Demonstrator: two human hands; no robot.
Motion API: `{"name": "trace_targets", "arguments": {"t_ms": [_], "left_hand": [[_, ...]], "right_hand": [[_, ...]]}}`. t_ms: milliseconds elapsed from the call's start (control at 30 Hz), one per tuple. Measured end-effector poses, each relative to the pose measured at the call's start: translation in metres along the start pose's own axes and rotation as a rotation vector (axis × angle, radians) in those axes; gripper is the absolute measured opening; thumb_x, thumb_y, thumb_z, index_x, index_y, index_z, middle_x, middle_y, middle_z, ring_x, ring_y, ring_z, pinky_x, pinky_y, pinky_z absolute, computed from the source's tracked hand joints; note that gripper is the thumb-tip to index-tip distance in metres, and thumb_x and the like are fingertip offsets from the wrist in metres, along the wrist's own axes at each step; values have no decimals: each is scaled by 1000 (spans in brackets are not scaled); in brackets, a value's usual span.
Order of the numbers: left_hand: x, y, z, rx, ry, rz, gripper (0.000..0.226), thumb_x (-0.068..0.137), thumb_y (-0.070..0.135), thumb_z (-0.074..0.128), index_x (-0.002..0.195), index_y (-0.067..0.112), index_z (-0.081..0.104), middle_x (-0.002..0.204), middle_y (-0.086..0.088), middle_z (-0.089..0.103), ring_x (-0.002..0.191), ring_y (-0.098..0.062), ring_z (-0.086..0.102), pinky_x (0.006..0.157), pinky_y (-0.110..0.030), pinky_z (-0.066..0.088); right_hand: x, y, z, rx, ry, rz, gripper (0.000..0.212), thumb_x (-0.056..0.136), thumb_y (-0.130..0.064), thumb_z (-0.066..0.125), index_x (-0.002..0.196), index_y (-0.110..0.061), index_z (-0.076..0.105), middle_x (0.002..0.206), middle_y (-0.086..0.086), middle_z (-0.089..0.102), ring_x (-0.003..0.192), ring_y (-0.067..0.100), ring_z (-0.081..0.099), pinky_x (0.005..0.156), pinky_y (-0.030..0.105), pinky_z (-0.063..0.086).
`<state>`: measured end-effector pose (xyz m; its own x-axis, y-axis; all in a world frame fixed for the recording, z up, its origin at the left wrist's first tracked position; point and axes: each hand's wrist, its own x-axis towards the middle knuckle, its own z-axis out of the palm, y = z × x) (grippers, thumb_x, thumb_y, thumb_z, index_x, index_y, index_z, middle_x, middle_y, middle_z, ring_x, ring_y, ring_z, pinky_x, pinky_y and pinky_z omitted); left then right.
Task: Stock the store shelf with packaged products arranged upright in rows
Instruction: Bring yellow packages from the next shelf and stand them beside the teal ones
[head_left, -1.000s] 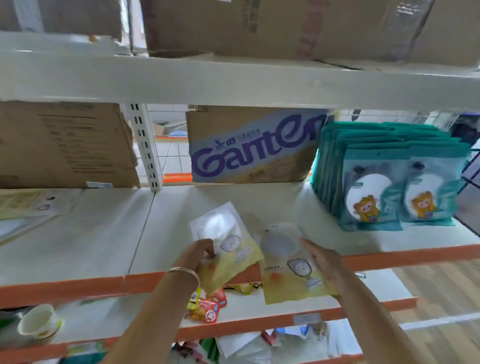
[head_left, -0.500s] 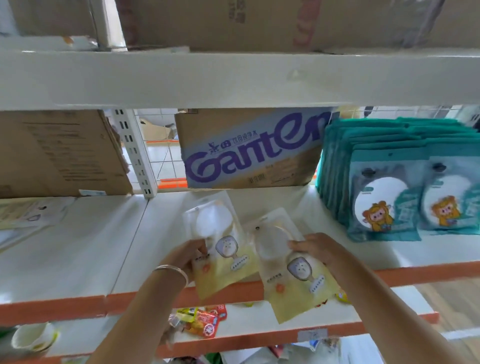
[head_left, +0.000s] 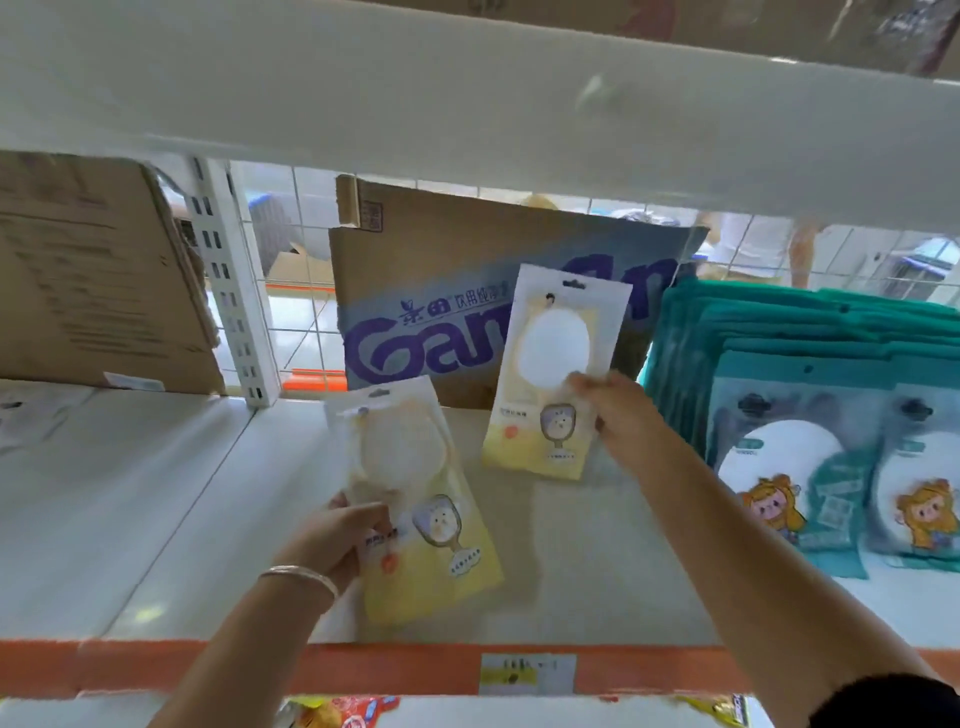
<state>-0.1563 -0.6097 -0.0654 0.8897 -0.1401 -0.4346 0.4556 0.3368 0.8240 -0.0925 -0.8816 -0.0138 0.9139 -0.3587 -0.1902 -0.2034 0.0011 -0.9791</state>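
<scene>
**Covered letters, cropped stock, unreadable print**

The yellow packet pinched in the right hand covers the middle letters of the printed carton behind it. The left hand covers the lower left part of the tilted packet it holds. The teal packets run off the right edge. Print on the brown box and the shelf-edge label is too blurred to read.

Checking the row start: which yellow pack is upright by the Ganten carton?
The yellow pack pinched by the right hand, upright before the Ganten carton. The other yellow pack, in the left hand, is tilted, nearer the front of the shelf.
</scene>
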Motion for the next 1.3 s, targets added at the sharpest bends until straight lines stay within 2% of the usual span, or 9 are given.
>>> {"name": "trace_targets", "arguments": {"t_ms": [167, 333, 500, 667, 767, 900, 1033, 1167, 1300], "left_hand": [[13, 1, 14, 11, -50, 89, 33, 72, -23, 52, 98, -4, 57, 82, -20, 59, 54, -25, 55, 36, -27, 45], [17, 3, 24, 62, -42, 178, 39, 48, -18, 66, 83, -1, 63, 80, -20, 63, 56, -26, 59, 38, -26, 46], [24, 11, 49, 88, -67, 284, 33, 73, -23, 52, 87, 5, 64, 80, -14, 68, 67, -26, 64, 44, -27, 52], [48, 17, 81, 151, -94, 385, 37, 75, -21, 48, 93, 7, 66, 94, -18, 67, 87, -33, 63, 66, -38, 57], [61, 16, 101, 138, -133, 373, 34, 75, -21, 48, 91, 4, 66, 90, -16, 66, 82, -31, 62, 51, -28, 54], [83, 12, 126, 88, -106, 396, 39, 73, -25, 45, 83, 6, 65, 83, -13, 66, 78, -28, 62, 63, -31, 54], [105, 13, 143, 207, -40, 491, 33, 74, -20, 52, 78, 10, 65, 77, -9, 64, 77, -25, 59, 58, -25, 49], [124, 15, 152, 608, 135, 724, 21, 80, -2, 60, 97, 10, 62, 88, -4, 64, 82, -18, 57, 65, -9, 45], [143, 7, 147, 727, 350, 754, 38, 75, 10, 69, 111, 12, 58, 109, -12, 59, 97, -28, 56, 89, -37, 50]], "right_hand": [[35, -15, 12, 8, 2, -133, 14, 88, -20, 62, 102, -21, 59, 101, 9, 66, 88, 25, 65, 78, 39, 56], [53, 3, 6, -51, 32, -59, 30, 86, -28, 63, 114, -19, 58, 105, 10, 65, 90, 28, 65, 79, 43, 56], [66, 5, 2, -98, 50, -154, 34, 85, -28, 64, 116, -16, 55, 111, 6, 61, 99, 23, 59, 80, 35, 49], [53, 17, -2, -178, 339, -390, 45, 77, -40, 67, 115, -22, 54, 121, 5, 52, 110, 25, 53, 96, 44, 45], [23, 20, -8, -4, 77, -328, 25, 88, -35, 59, 109, -22, 55, 109, -2, 57, 106, 20, 55, 90, 34, 43], [8, 30, -16, -88, -312, -275, 20, 87, -32, 63, 105, -24, 62, 105, -3, 65, 100, 13, 60, 87, 28, 45], [31, 34, -16, -238, -43, -380, 19, 85, -10, 64, 90, 6, 56, 84, 14, 56, 79, 18, 51, 70, 25, 42], [50, 34, -14, -232, 17, -337, 8, 88, -12, 61, 93, -6, 59, 91, 6, 62, 88, 18, 58, 78, 27, 49], [61, 49, -11, -264, 128, -384, 18, 84, -14, 66, 99, -9, 57, 103, 12, 62, 92, 22, 59, 65, 17, 48]]}}
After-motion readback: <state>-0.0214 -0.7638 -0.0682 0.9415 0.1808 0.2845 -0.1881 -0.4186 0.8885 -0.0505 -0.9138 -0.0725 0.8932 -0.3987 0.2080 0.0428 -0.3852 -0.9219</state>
